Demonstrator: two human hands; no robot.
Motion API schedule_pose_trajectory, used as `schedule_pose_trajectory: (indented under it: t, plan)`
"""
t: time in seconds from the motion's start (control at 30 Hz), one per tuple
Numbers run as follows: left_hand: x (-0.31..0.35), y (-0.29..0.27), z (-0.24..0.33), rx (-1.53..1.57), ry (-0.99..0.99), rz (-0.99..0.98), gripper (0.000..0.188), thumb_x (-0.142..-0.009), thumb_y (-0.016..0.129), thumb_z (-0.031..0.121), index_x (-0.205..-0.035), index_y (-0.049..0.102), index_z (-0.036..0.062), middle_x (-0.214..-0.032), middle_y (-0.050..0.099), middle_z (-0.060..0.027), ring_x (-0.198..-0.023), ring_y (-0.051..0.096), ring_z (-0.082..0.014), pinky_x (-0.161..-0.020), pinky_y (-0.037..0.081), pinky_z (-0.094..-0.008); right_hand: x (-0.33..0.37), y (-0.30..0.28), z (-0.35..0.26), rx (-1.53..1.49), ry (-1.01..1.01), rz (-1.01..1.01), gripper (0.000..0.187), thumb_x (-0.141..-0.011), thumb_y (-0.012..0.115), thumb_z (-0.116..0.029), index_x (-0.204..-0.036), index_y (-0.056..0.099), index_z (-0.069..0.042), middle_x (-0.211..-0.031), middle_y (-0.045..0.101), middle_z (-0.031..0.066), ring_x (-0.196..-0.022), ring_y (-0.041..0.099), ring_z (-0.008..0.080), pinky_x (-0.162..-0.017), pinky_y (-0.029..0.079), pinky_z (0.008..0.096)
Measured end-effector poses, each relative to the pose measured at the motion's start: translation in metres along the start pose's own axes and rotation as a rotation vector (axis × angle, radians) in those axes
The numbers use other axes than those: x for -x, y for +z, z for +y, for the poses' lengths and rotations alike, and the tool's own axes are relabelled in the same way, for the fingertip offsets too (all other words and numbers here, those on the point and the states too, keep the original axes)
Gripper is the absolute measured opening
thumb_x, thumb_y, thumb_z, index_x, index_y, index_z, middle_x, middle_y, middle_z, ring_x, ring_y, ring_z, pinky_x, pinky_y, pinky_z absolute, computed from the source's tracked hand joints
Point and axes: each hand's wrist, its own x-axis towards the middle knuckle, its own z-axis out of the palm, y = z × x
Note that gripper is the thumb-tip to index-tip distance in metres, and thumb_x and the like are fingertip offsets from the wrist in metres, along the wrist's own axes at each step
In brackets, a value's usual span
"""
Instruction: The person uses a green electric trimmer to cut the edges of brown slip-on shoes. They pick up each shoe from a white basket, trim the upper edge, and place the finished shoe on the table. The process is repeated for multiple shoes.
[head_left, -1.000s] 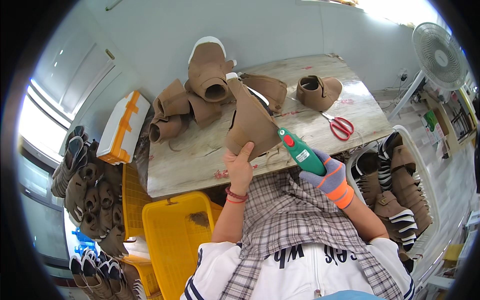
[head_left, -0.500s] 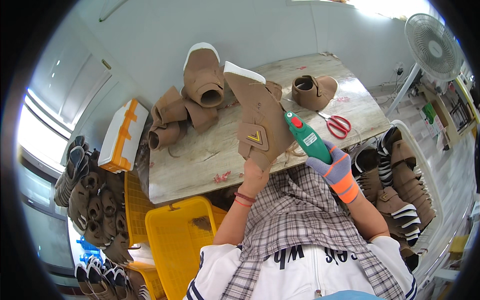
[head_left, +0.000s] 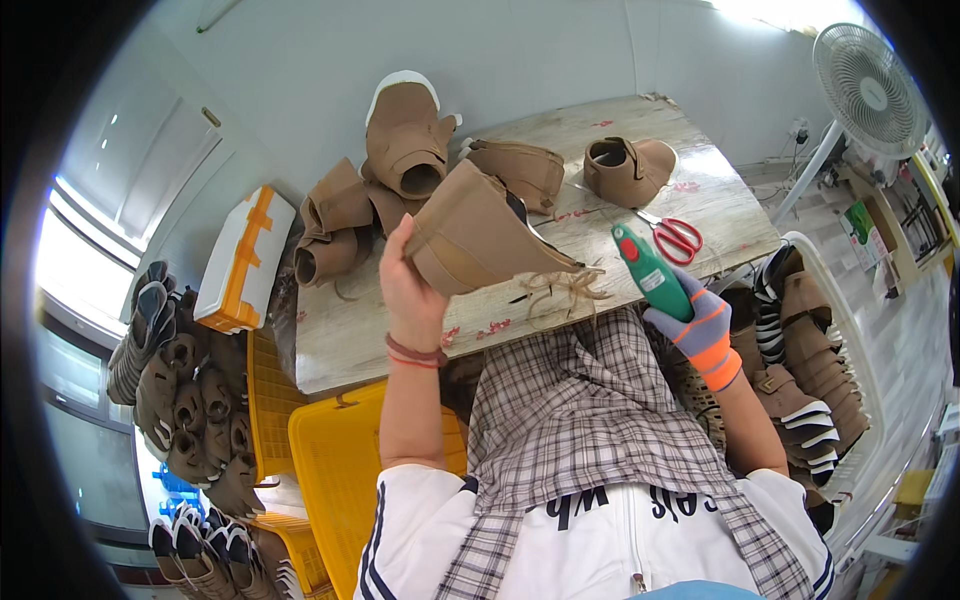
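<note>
My bare left hand is closed on a brown shoe upper, held tilted above the near part of the table. Part of its dark inside shows at the right edge. In a grey and orange glove, my right hand grips a green handheld power tool with a red button. The tool points up and away and is apart from the upper. Red-handled scissors lie just beyond it, beside a brown shoe. Loose tan thread scraps lie near the table's front edge.
More brown uppers are heaped at the table's back left. Yellow crates and hanging uppers stand at left, near a white and orange box. At right are a white basket of uppers and a fan.
My left hand has moved left and turned the upper over, so its strap no longer shows. The tool in my right hand has drawn away to the right, off the upper.
</note>
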Motion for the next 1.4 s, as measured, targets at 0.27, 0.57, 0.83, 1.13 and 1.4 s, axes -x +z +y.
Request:
schedule_pose_trajectory:
  t: [0.27, 0.57, 0.83, 1.13, 1.4]
  plan:
    - [-0.026, -0.045, 0.017, 0.2, -0.207, 0.036, 0.029, -0.092, 0.046, 0.016, -0.11, 0.055, -0.0053, -0.11, 0.062, -0.0184, -0.101, 0.06, -0.0308, -0.089, 0.049, -0.0425, 0.007, -0.002, -0.004, 0.239, -0.249, -0.022, 0.062, -0.061, 0.082, -0.033, -0.112, 0.061, -0.003, -0.075, 0.065, 0.012, -0.062, 0.062, 0.026, -0.058, 0.05, 0.0329]
    - [-0.033, -0.06, 0.008, 0.292, -0.244, -0.011, 0.032, -0.092, 0.045, 0.015, -0.114, 0.05, -0.0078, -0.114, 0.059, -0.021, -0.104, 0.058, -0.0334, -0.091, 0.048, -0.0443, 0.009, -0.001, -0.006, 0.295, -0.297, -0.04, 0.066, -0.057, 0.083, -0.034, -0.111, 0.062, -0.004, -0.072, 0.064, 0.0095, -0.059, 0.06, 0.0248, -0.056, 0.048, 0.0322]
    - [-0.037, -0.06, -0.004, 0.195, -0.232, 0.124, 0.03, -0.092, 0.044, 0.015, -0.111, 0.052, -0.0073, -0.111, 0.06, -0.0204, -0.1, 0.06, -0.0328, -0.088, 0.05, -0.0437, 0.004, -0.002, -0.014, 0.249, -0.345, -0.036, 0.064, -0.059, 0.083, -0.035, -0.11, 0.061, -0.004, -0.067, 0.061, 0.0088, -0.055, 0.058, 0.0249, -0.052, 0.047, 0.0325]
    - [-0.023, -0.03, -0.015, 0.181, -0.197, 0.076, 0.03, -0.093, 0.045, 0.015, -0.111, 0.054, -0.0058, -0.113, 0.06, -0.0194, -0.103, 0.06, -0.032, -0.09, 0.048, -0.0436, -0.007, 0.002, -0.03, 0.133, -0.37, -0.044, 0.064, -0.059, 0.083, -0.036, -0.11, 0.061, -0.004, -0.067, 0.06, 0.0095, -0.053, 0.057, 0.0256, -0.051, 0.046, 0.0327]
    - [-0.001, 0.01, -0.027, 0.084, -0.014, -0.053, 0.032, -0.094, 0.045, 0.011, -0.121, 0.051, -0.0041, -0.118, 0.058, -0.0165, -0.11, 0.056, -0.0296, -0.096, 0.044, -0.0417, -0.013, 0.012, -0.041, -0.051, -0.26, -0.028, 0.064, -0.059, 0.083, -0.033, -0.112, 0.061, -0.005, -0.078, 0.065, 0.0121, -0.063, 0.063, 0.0273, -0.059, 0.05, 0.0327]
